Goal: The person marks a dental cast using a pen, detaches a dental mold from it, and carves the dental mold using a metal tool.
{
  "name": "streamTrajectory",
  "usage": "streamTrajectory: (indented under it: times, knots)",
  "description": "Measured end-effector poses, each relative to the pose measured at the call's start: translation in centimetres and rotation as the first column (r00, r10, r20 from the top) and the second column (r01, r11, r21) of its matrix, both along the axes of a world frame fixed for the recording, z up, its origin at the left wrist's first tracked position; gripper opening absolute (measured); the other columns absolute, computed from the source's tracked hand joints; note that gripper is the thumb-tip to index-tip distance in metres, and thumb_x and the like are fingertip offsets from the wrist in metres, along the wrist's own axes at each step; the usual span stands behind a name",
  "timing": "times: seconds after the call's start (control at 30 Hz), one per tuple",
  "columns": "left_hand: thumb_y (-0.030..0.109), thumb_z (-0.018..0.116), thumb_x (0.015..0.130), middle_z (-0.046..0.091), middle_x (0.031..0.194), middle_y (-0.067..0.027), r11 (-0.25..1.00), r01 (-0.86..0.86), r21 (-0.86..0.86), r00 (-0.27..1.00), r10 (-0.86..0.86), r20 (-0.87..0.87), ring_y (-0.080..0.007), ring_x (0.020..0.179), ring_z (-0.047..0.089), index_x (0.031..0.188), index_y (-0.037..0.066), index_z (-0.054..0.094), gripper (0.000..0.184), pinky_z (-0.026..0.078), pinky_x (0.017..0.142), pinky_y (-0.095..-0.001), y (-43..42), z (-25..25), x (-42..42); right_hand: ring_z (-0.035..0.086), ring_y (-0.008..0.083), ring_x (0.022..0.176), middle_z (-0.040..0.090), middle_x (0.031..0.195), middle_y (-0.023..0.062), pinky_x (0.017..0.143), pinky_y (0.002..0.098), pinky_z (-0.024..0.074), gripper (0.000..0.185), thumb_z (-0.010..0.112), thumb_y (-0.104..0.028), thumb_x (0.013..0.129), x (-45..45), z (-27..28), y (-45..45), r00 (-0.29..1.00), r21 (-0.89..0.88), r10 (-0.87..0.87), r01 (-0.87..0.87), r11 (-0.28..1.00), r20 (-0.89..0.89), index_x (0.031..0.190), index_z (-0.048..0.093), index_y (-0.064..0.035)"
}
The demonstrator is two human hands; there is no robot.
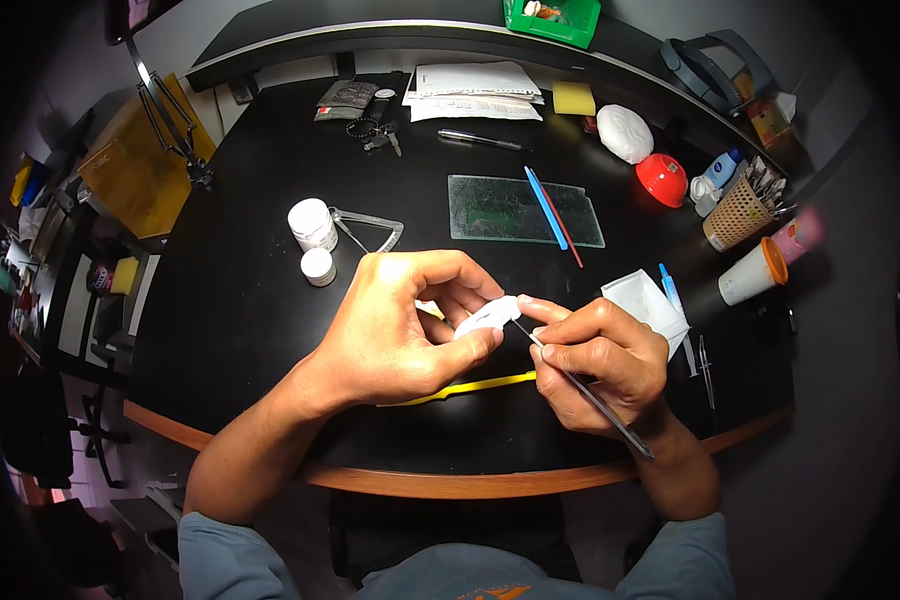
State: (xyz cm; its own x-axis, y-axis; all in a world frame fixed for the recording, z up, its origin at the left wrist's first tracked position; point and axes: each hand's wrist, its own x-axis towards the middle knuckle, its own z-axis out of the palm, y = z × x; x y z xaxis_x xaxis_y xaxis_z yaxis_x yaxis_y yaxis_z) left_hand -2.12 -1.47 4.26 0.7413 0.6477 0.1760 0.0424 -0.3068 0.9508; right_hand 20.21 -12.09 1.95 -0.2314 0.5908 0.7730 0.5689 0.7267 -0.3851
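My left hand (pixel 385 325) pinches a small white piece (pixel 485 319) with an uneven, plaster-like surface between thumb and fingers. Like a pen, my right hand (pixel 610 360) grips a slim dark metal hand tool (pixel 607 409), its tip at the right end of the white piece. A right fingertip is close to that end too; whether it touches I cannot tell. Below the hands lies a yellow strip (pixel 482 385), partly covered by them. Beyond my left hand stand a white jar (pixel 312 224), a smaller white jar (pixel 318 267) and a metal caliper (pixel 394 237).
A glass slab (pixel 485 207) bears a blue stick (pixel 544 206) and a red stick (pixel 567 235). At right are a white tray (pixel 642 305), a syringe (pixel 673 292), tweezers (pixel 707 370), a cup (pixel 748 275) and a red bowl (pixel 660 180). Papers (pixel 473 90) lie at the back.
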Motion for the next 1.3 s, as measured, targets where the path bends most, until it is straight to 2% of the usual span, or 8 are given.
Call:
streamTrajectory:
  times: [0.27, 0.37, 0.8, 0.97, 1.17, 1.27, 1.3]
  knots:
    - [0.002, 0.085, 0.087, 0.078, 0.098, -0.0100, 1.000, 0.003, 0.014, 1.000, -0.003, -0.005, -0.0133, 0.089, 0.076, 0.112, -0.006, 0.073, 0.029, 0.065, 0.077, -0.0266, -0.01, 0.02, 0.01, 0.082, 0.0341, 0.098, 0.074, 0.091, 0.0155, 0.072, 0.0295, 0.0684, 0.018, 0.082, 0.012, 0.079, -0.08, 0.04, 0.07, 1.000, -0.001, 0.002, -0.002, 1.000, -0.004, 0.091, 0.073, 0.0021]
    - [0.002, 0.085, 0.087, 0.078, 0.099, -0.0102, 1.000, -0.012, 0.023, 1.000, 0.012, 0.004, -0.0136, 0.090, 0.077, 0.113, -0.006, 0.073, 0.030, 0.065, 0.078, -0.0269, -0.12, -0.09, 0.04, 0.074, 0.0198, 0.079, 0.069, 0.090, 0.0154, 0.098, 0.0544, 0.0664, 0.024, 0.076, 0.019, 0.081, -0.21, 0.00, -0.13, 0.999, -0.038, 0.026, -0.027, 0.999, -0.021, 0.099, 0.073, 0.0021]
    - [0.000, 0.085, 0.087, 0.078, 0.101, -0.0119, 0.999, -0.028, 0.017, 0.999, 0.027, 0.045, -0.0153, 0.093, 0.078, 0.116, -0.006, 0.072, 0.032, 0.064, 0.078, -0.0262, -0.45, -0.33, 0.29, 0.071, 0.0179, 0.077, 0.070, 0.090, 0.0164, 0.099, 0.0548, 0.0657, 0.024, 0.076, 0.019, 0.081, -0.12, 0.18, -0.19, 0.999, -0.035, 0.029, -0.030, 0.999, -0.031, 0.098, 0.072, 0.0024]
    - [0.000, 0.085, 0.087, 0.078, 0.101, -0.0123, 0.999, -0.036, 0.015, 0.999, 0.035, 0.041, -0.0147, 0.092, 0.077, 0.116, -0.006, 0.072, 0.032, 0.064, 0.077, -0.0262, -0.45, -0.40, 0.35, 0.071, 0.0184, 0.076, 0.070, 0.089, 0.0165, 0.099, 0.0558, 0.0655, 0.024, 0.075, 0.019, 0.080, -0.08, 0.48, 0.04, 0.995, -0.041, 0.093, -0.094, 0.995, -0.025, 0.097, 0.072, 0.0026]
    - [0.000, 0.085, 0.088, 0.078, 0.103, -0.0120, 0.999, -0.030, 0.025, 0.998, 0.029, 0.061, -0.0152, 0.095, 0.078, 0.117, -0.006, 0.072, 0.033, 0.065, 0.078, -0.0267, -0.51, -0.61, 0.34, 0.071, 0.0181, 0.073, 0.070, 0.087, 0.0160, 0.098, 0.0558, 0.0658, 0.021, 0.075, 0.017, 0.081, -0.18, 0.54, -0.18, 0.998, -0.032, 0.045, -0.047, 0.998, -0.052, 0.094, 0.068, 0.0029]
    - [0.000, 0.085, 0.088, 0.078, 0.103, -0.0118, 0.999, -0.028, 0.017, 0.998, 0.027, 0.062, -0.0156, 0.096, 0.078, 0.118, -0.006, 0.071, 0.033, 0.065, 0.079, -0.0268, -0.58, -0.51, 0.37, 0.079, 0.0225, 0.075, 0.073, 0.089, 0.0160, 0.090, 0.0429, 0.0694, 0.015, 0.079, 0.012, 0.078, -0.13, 0.38, -0.07, 0.995, -0.017, 0.016, -0.018, 1.000, -0.097, 0.086, 0.070, 0.0025]
    - [0.000, 0.085, 0.088, 0.078, 0.103, -0.0118, 1.000, -0.024, 0.008, 0.998, 0.024, 0.063, -0.0157, 0.096, 0.078, 0.118, -0.006, 0.071, 0.033, 0.065, 0.079, -0.0268, -0.61, -0.51, 0.39, 0.079, 0.0223, 0.074, 0.073, 0.089, 0.0163, 0.090, 0.0434, 0.0694, 0.015, 0.079, 0.012, 0.078, -0.12, 0.42, -0.08, 0.995, -0.015, 0.010, -0.012, 1.000, -0.094, 0.086, 0.069, 0.0026]
